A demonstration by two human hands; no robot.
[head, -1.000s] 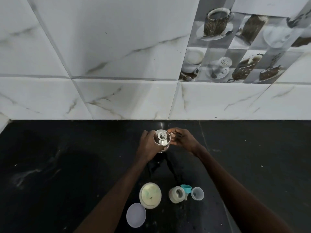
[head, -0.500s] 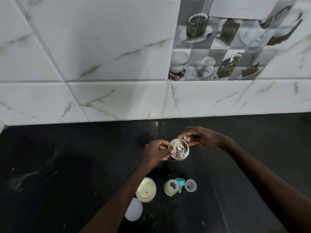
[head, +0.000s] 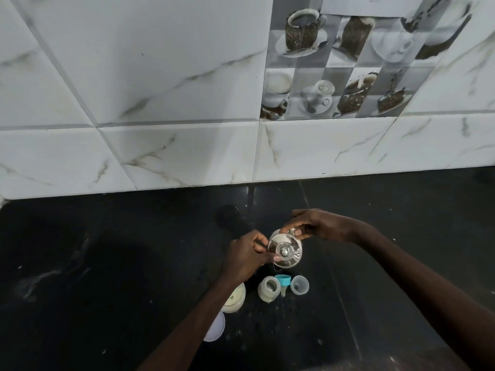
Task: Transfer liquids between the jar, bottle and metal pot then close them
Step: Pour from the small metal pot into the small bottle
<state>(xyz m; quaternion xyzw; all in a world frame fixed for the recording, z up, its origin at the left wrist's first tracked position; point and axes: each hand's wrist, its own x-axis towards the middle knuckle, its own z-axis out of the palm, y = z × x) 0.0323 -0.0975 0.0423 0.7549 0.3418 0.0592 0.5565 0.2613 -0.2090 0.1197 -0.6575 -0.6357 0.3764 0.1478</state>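
Left hand [head: 246, 257]: fingers curled round the left side of the metal pot [head: 285, 251], thumb tip pressed on the lid's rim.

Metal pot: lid on, knob facing up at the camera, long axis roughly upright. Lifted or resting on the black counter [head: 107, 263]: cannot tell.

Right hand [head: 318, 224]: at the pot's far-right edge, fingers bent, fingertips pinching a small metal fitting on the pot.

Nearer than the pot, left to right: white lid [head: 217, 329], open jar [head: 237, 297] partly under the left forearm, open bottle [head: 267, 287], teal cap [head: 283, 280], clear cap [head: 300, 285].
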